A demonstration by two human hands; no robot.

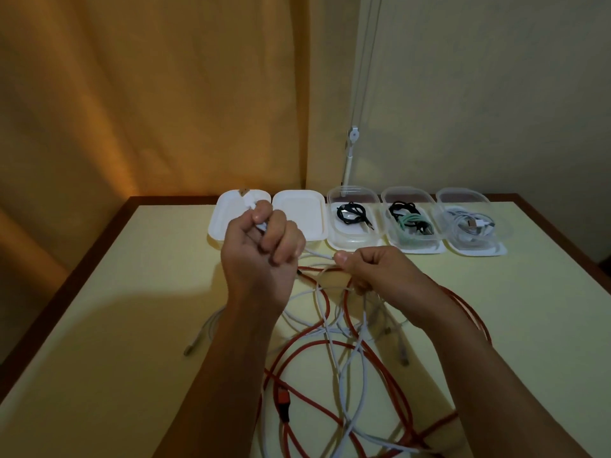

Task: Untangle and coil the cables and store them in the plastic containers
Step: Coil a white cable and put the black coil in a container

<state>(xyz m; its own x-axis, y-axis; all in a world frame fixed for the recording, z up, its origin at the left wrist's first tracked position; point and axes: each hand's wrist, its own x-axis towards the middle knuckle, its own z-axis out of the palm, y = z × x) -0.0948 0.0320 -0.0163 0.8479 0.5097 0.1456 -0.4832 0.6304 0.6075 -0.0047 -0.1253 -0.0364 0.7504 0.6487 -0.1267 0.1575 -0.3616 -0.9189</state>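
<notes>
Left hand grips the white cable in a closed fist; right hand pinches the same cable above the red cable, before 5 containers.

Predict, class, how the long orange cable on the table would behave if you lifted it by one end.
The orange cable would probably droop and trail, since it lies in loose curves. It would likely drag the white cable along, because the two cross repeatedly. Its plug might snag on the loops around it.

containers: row along table far edge | cables: tangled in front, nearer
</notes>
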